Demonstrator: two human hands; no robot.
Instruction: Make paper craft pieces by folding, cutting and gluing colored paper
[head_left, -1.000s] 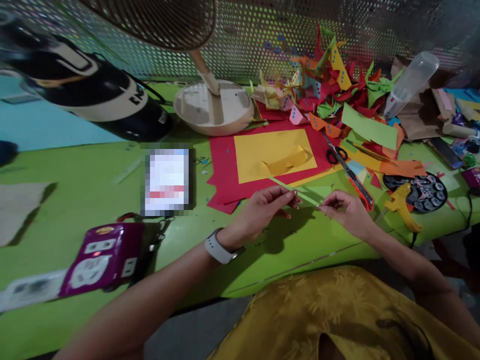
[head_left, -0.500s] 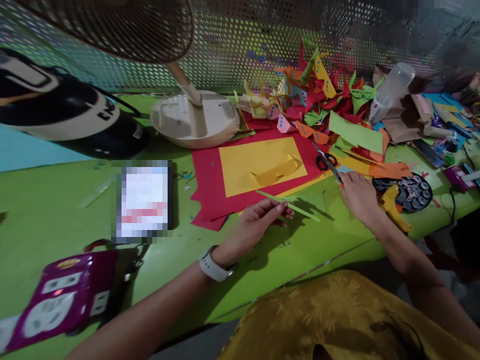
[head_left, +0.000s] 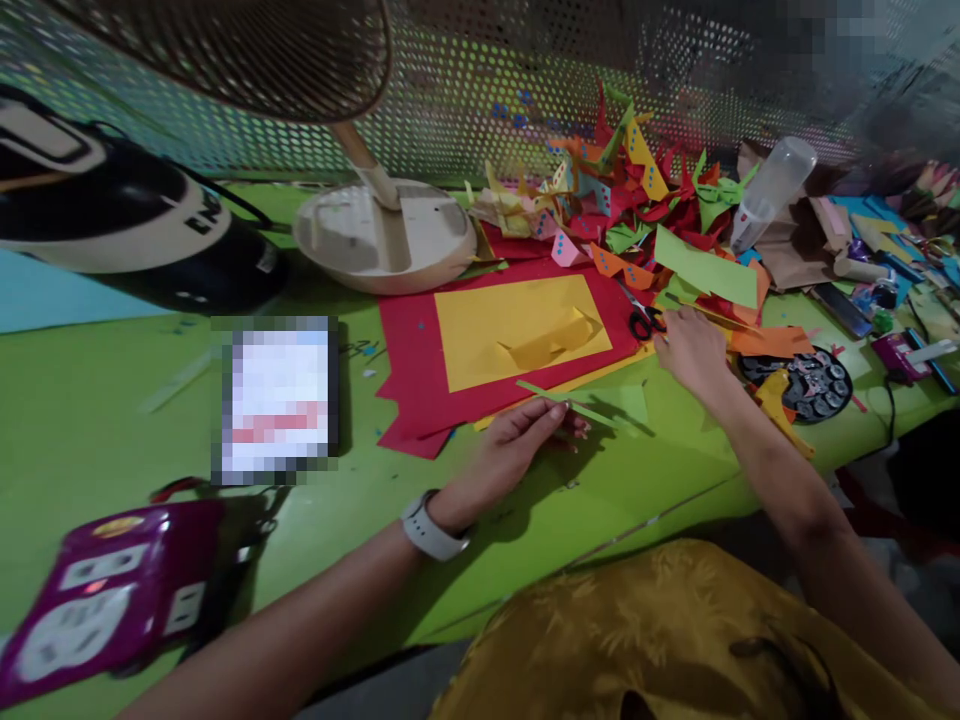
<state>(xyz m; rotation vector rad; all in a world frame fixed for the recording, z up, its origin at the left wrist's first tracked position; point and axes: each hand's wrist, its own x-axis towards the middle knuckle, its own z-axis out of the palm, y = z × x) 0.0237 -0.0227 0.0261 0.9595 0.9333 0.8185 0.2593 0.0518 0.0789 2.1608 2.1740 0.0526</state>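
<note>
My left hand (head_left: 525, 440), a pale watch on its wrist, pinches a narrow light-green paper strip (head_left: 592, 412) above the green table. To the right, my right hand (head_left: 694, 350) reaches over paper scraps close to the black-handled scissors (head_left: 643, 322). Its fingers curl downward; whatever they hold is hidden beneath them. Behind my left hand lies a yellow paper sheet (head_left: 480, 335) on red paper (head_left: 409, 370), with a folded yellow paper piece (head_left: 551, 345) on top. A light-green sheet (head_left: 709, 265) rests among the scraps.
Coloured paper shapes (head_left: 600, 190) pile up at the back, beside a clear bottle (head_left: 776, 190). A fan base (head_left: 442, 260) and dark flask (head_left: 172, 230) stand left. Nearer are a blurred-out screen (head_left: 281, 390) and purple power strip (head_left: 127, 580). Right lies a yellow-handled tool (head_left: 784, 415).
My right hand has moved up and left toward the scissors, covering the greyish tool that showed beside its fingers. My left hand keeps its pinch on the strip. The view has shifted slightly.
</note>
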